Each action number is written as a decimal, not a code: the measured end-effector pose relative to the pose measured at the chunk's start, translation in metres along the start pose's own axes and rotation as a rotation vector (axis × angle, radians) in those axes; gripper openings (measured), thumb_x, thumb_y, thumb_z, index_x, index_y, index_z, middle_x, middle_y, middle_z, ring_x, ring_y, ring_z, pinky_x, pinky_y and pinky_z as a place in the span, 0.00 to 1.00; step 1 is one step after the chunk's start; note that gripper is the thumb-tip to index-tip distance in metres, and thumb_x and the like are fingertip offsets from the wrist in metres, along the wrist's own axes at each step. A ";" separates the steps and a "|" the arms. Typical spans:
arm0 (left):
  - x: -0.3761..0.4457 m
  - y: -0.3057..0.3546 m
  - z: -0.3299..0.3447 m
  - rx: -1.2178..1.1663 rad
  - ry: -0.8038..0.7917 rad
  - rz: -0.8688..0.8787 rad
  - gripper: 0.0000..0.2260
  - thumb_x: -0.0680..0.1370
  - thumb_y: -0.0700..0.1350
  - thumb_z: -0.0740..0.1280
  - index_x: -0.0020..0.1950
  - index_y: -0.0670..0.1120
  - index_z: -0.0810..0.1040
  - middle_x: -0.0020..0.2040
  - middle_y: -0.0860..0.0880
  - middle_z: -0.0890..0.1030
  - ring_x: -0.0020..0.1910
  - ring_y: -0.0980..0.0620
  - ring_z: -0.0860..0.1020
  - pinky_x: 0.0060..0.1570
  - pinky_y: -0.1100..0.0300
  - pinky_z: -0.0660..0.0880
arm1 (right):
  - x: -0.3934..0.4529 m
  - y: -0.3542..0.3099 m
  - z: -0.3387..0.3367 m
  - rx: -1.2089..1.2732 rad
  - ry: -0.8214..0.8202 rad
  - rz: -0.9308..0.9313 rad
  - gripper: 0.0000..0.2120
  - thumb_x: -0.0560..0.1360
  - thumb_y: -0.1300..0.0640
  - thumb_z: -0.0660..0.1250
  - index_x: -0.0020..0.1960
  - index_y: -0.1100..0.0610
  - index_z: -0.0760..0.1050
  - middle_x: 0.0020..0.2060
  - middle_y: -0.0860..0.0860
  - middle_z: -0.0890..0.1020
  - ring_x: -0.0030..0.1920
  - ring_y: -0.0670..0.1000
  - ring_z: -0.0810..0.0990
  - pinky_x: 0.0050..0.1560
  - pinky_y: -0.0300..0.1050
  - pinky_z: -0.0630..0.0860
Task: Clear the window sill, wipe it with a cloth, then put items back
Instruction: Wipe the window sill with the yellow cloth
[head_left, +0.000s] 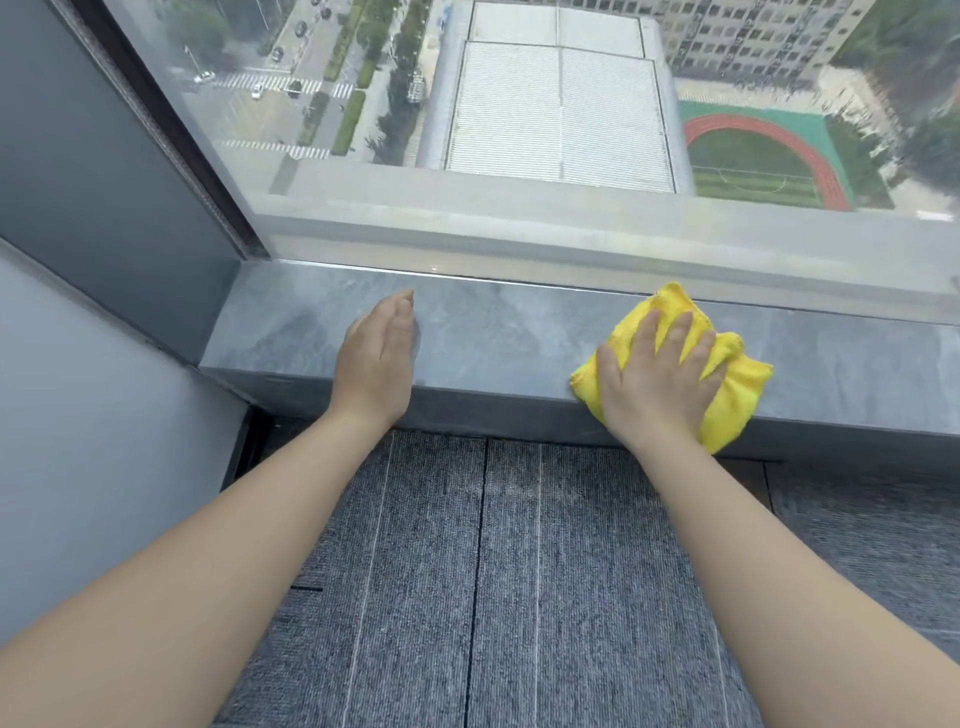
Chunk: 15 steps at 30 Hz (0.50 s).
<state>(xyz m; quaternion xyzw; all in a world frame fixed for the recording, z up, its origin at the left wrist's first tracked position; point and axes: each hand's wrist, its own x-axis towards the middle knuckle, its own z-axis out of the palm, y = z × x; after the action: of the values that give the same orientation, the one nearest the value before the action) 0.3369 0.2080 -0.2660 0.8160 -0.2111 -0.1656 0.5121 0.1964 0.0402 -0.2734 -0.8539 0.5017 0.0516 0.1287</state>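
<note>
A person is leaning over a grey stone window sill (498, 338), seen from a camera on their head, with both bare forearms reaching forward. The right hand (657, 379) is pressing a crumpled yellow microfibre cloth (737, 387) flat against the sill, fingers straight and spread apart over the cloth rather than curled round it. The cloth is lying toward the right of the sill, overhanging the front edge slightly and reaching almost to the window glass (519, 130) at the back. The left hand (376, 358) is resting on the bare sill well to the left of the cloth, fingers straight and together, holding nothing and seemingly bracing the body.

No items are showing on the sill in this view, so the clearing appears done and the wiping looks to be the step in hand. To do it well, the palm should be keeping even downward pressure while sliding the cloth in long overlapping passes, running right into the seam where the sill meets the glass and along the front lip. The left corner by the dark window frame (171, 135) probably needs attention too. Below the sill, grey carpet tiles (493, 571) are covering the floor.
</note>
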 end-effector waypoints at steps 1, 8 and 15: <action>0.002 -0.002 -0.001 0.003 0.007 -0.006 0.23 0.73 0.56 0.47 0.59 0.49 0.72 0.55 0.52 0.76 0.61 0.49 0.70 0.68 0.51 0.63 | 0.002 -0.005 0.001 -0.035 -0.008 0.022 0.32 0.78 0.42 0.47 0.75 0.58 0.43 0.76 0.58 0.44 0.75 0.62 0.40 0.72 0.62 0.40; 0.013 -0.004 -0.006 -0.044 0.066 -0.046 0.25 0.73 0.52 0.48 0.64 0.41 0.69 0.64 0.42 0.73 0.64 0.49 0.70 0.67 0.55 0.63 | 0.012 -0.043 0.007 -0.063 -0.007 -0.011 0.33 0.78 0.42 0.48 0.75 0.60 0.42 0.76 0.60 0.44 0.75 0.61 0.40 0.73 0.62 0.39; 0.020 -0.002 -0.012 -0.015 0.056 -0.032 0.24 0.73 0.51 0.47 0.64 0.41 0.69 0.63 0.42 0.74 0.62 0.50 0.70 0.67 0.54 0.64 | -0.003 -0.082 0.016 -0.076 -0.031 -0.225 0.32 0.79 0.44 0.47 0.75 0.59 0.42 0.76 0.60 0.46 0.76 0.59 0.40 0.73 0.59 0.38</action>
<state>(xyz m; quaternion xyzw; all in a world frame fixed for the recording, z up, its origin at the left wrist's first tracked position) 0.3603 0.2078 -0.2641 0.8197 -0.1826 -0.1523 0.5210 0.2669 0.0850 -0.2745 -0.9081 0.3984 0.0689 0.1090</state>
